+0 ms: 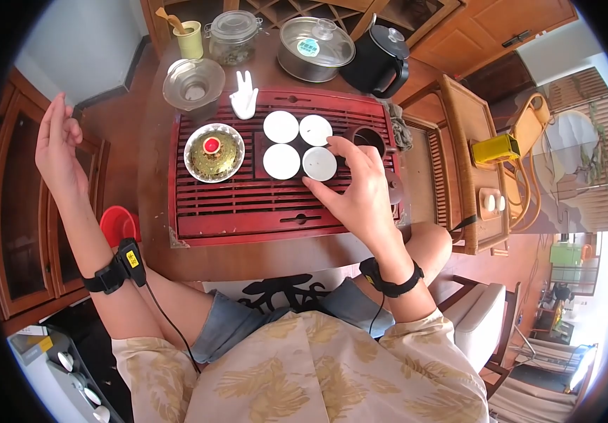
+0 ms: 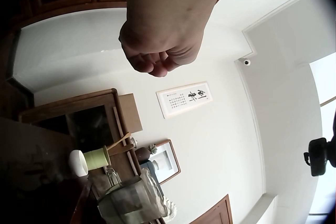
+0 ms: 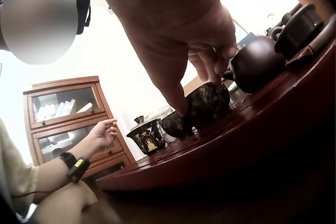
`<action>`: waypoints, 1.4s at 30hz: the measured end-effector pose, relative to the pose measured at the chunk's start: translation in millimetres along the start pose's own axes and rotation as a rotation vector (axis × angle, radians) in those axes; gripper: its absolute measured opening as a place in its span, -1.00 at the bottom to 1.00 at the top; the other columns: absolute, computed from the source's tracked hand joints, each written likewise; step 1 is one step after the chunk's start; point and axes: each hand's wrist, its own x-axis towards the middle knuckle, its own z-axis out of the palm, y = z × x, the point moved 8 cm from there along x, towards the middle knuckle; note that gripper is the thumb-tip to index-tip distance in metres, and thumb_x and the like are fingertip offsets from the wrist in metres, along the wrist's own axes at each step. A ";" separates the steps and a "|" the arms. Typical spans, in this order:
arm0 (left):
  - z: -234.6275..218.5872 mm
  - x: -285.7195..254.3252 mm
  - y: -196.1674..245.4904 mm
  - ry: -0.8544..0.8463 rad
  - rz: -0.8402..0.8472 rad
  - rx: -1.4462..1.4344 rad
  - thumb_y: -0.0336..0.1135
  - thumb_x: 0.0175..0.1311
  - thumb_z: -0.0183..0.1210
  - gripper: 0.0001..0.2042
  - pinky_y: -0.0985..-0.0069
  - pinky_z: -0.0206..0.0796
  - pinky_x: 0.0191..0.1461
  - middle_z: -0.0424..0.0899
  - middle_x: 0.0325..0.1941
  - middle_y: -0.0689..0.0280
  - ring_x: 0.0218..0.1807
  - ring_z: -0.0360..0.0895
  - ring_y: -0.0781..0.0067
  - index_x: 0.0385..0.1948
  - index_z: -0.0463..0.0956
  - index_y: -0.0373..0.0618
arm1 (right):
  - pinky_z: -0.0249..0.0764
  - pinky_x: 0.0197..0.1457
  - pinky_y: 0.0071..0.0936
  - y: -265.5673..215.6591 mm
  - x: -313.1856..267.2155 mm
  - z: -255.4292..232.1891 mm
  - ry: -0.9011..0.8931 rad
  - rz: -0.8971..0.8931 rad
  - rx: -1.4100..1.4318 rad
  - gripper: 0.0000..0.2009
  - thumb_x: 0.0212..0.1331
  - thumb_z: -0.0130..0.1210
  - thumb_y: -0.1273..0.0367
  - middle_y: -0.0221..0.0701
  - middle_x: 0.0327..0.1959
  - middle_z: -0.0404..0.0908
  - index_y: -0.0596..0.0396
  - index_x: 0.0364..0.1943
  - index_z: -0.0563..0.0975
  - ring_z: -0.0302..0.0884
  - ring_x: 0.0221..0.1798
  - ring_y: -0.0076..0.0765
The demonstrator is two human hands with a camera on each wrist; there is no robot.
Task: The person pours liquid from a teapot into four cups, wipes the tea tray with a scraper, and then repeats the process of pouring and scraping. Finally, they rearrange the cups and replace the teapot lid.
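Four small cups, white inside, stand in a two-by-two group on the red slatted tray (image 1: 247,224). My right hand (image 1: 362,189) pinches the front right cup (image 1: 319,163) between thumb and fingers. From the side, in the right wrist view, that hand (image 3: 184,40) grips a dark patterned cup (image 3: 203,103). A lidded bowl (image 1: 214,156) with a red knob sits left of the cups. My left hand (image 1: 63,151) is raised beyond the table's left side, holding nothing, its fingers loosely bent; the left wrist view shows this hand (image 2: 160,48) against the wall.
Behind the lidded bowl are a white hand-shaped figure (image 1: 244,96) and a glass bowl (image 1: 193,84). A jar (image 1: 233,39), a lidded steel pot (image 1: 314,53) and a black kettle (image 1: 376,60) line the back. A brown teapot (image 3: 255,64) stands near the right hand.
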 end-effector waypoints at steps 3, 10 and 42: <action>0.3 -2.7 2.3 0.000 0.006 0.013 -0.31 0.64 0.31 -0.61 0.63 0.28 -0.19 0.72 -0.06 0.40 -0.27 0.46 0.69 0.35 0.64 -0.33 | 0.61 0.20 -0.14 -1.8 0.0 -12.9 0.019 0.021 0.055 -0.36 0.07 0.62 0.35 -0.21 0.01 0.77 0.17 0.28 0.62 0.63 0.10 -0.05; -5.7 4.4 -6.1 -0.006 0.006 0.024 -0.28 0.63 0.33 -0.61 0.65 0.28 -0.18 0.72 -0.05 0.41 -0.25 0.48 0.70 0.34 0.65 -0.31 | 0.68 0.27 -0.39 25.1 1.0 -58.3 0.021 0.223 0.193 -0.34 0.18 0.60 0.43 -0.27 0.16 0.79 0.25 0.38 0.56 0.76 0.22 -0.39; -6.4 3.3 -4.3 -0.005 0.064 0.040 -0.29 0.59 0.37 -0.67 0.68 0.22 -0.26 0.75 -0.13 0.39 -0.35 0.43 0.73 0.26 0.73 -0.23 | 0.57 0.36 -0.06 25.5 39.5 -83.7 -0.070 -0.170 -0.270 -0.43 0.01 0.27 0.68 -0.17 0.25 0.56 0.09 0.22 0.59 0.54 0.34 0.16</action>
